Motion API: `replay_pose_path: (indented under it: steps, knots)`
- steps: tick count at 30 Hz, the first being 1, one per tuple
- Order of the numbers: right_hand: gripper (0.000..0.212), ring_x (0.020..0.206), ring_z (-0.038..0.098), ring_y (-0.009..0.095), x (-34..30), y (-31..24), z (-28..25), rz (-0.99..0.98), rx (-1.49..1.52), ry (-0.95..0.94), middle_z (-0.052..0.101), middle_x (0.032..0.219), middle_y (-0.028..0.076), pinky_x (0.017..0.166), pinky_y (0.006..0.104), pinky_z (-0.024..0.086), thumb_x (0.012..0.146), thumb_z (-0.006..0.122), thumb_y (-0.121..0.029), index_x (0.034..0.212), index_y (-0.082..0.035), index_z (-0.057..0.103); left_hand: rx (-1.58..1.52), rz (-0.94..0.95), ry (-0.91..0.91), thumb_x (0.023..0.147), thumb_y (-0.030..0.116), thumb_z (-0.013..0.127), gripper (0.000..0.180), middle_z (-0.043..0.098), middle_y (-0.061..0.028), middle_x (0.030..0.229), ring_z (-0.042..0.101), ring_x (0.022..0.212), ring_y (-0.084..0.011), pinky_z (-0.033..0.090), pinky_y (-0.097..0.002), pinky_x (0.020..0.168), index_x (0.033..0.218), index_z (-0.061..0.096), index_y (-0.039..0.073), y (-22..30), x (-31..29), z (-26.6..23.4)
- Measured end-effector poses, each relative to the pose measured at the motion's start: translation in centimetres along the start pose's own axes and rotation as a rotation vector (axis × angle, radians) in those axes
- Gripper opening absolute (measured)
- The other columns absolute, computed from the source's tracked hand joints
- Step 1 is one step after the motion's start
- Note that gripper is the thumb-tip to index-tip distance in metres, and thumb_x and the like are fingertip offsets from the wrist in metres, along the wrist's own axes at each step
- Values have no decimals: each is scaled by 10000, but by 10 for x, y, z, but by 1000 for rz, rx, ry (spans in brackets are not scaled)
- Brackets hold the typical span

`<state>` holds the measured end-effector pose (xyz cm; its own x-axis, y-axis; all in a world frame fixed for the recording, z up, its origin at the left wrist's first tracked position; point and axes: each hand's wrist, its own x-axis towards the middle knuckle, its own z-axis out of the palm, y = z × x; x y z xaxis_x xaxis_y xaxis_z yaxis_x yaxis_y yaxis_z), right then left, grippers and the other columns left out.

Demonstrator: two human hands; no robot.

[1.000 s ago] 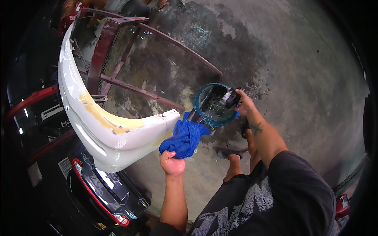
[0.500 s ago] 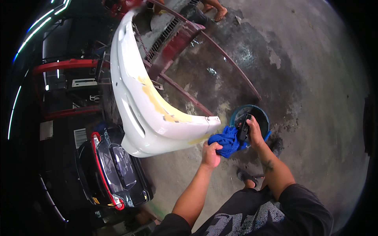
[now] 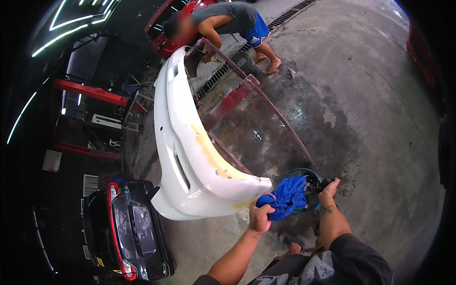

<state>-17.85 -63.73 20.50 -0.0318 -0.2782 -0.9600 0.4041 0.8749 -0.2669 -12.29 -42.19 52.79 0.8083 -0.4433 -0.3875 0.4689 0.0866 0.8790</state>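
Observation:
My left hand (image 3: pixel 260 217) is closed around one end of a bunched blue cloth (image 3: pixel 286 195), just off the near end of a white car bumper (image 3: pixel 185 202). The bumper has yellowish filler patches (image 3: pixel 211 154) along its inner edge and stands on a dark red metal frame (image 3: pixel 232 100). Further right, my right hand (image 3: pixel 328 188) grips a small black block (image 3: pixel 326 183), whose exact kind I cannot make out. Below the cloth and the block, a round teal bucket (image 3: pixel 304 210) stands on the floor, partly hidden by the cloth.
A person (image 3: pixel 232 19) in blue shorts bends over the bumper's far end, beside a dark bucket (image 3: pixel 248 64). A dark car (image 3: pixel 142 223) stands at the left and a red car (image 3: pixel 166 28) behind. A floor drain grate (image 3: pixel 216 78) crosses the wet concrete.
My right hand with the black block has moved rightward, away from my left hand. The blue cloth hangs more spread out. The view has tilted up, bringing the other person's upper body into sight.

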Motion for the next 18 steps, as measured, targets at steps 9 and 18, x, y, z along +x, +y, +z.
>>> replay_pose_path:
  steps: [9,18]
  knots:
    - [582,1013,700,248,-42,74,-22,-304,-343,-288,706,1166,125,891,431,594,1058,746,-491,1327,1,590,-54,310,3,812,91,633,312,681,-65,1055,679,986,-206,572,-360,963,1110,700,25,92,-26,-10]
    - [466,1162,750,332,-297,126,37,-35,87,-1210,750,1302,141,1075,517,602,1181,462,-432,1369,-63,677,414,756,-129,937,146,851,594,560,-67,1279,578,1169,-160,513,-348,1046,1411,501,75,128,-13,-42]
